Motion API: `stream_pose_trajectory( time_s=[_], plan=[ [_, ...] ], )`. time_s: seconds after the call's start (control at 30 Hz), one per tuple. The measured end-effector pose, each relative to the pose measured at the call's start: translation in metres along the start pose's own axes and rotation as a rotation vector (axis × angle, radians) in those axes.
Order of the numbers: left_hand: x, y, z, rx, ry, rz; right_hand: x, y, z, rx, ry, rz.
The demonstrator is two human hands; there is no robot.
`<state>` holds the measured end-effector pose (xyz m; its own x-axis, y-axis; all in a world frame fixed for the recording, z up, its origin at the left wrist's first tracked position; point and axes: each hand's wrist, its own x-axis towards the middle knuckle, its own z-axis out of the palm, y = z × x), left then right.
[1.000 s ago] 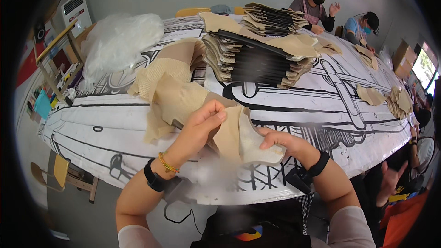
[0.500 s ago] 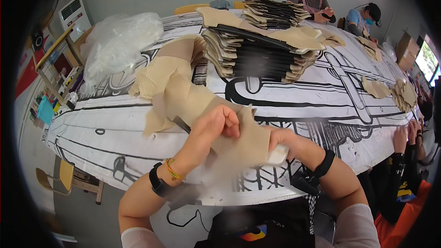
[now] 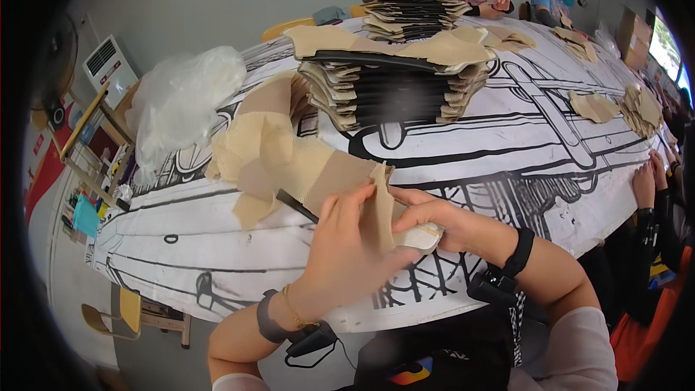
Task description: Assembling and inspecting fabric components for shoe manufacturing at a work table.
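My right hand (image 3: 434,221) grips a beige mesh fabric piece (image 3: 380,211), thumb on top, beside its white padded end (image 3: 420,237). On the left side of that piece, my left hand (image 3: 337,246) rests its fingers against the raised flap. Its thumb stretches below the padded end, slightly blurred. More beige mesh pieces (image 3: 279,152) lie loosely overlapped just beyond my left hand. A dark strip (image 3: 295,204) sticks out from under them. How far the left fingers wrap behind the flap is partly hidden.
Beyond my hands stands a tall stack of beige and black pieces (image 3: 402,90), with another stack (image 3: 413,14) behind it. A clear plastic bag (image 3: 192,98) lies at the left. Loose beige pieces (image 3: 641,110) are at the right. Co-workers sit around the patterned table (image 3: 217,228).
The mesh piece has been turned so its flap stands up. My left hand has moved lower along it, thumb now toward the padded end. The view has shifted slightly.
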<state>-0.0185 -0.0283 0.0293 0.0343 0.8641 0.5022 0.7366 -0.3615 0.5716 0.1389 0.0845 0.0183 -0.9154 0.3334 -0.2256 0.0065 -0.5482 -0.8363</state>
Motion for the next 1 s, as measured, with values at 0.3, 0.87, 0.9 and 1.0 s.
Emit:
stream_pose_trajectory(
  time_s=[0.3, 0.87, 0.9, 1.0],
  plan=[
    [-0.001, -0.005, -0.002, -0.084, 0.008, -0.196, 0.005, 0.004, -0.014, 0.251, 0.025, -0.068],
    [0.004, -0.044, 0.002, -0.912, 0.210, -0.373, 0.003, 0.032, 0.023, -0.192, 0.209, -0.470],
    [0.003, -0.041, -0.001, -0.767, 0.118, -0.400, 0.001, 0.034, 0.024, -0.389, 0.268, -0.490],
    [0.004, -0.043, 0.005, -0.803, 0.091, -0.413, 0.009, 0.042, 0.016, 0.002, 0.281, -0.406]
  ],
)
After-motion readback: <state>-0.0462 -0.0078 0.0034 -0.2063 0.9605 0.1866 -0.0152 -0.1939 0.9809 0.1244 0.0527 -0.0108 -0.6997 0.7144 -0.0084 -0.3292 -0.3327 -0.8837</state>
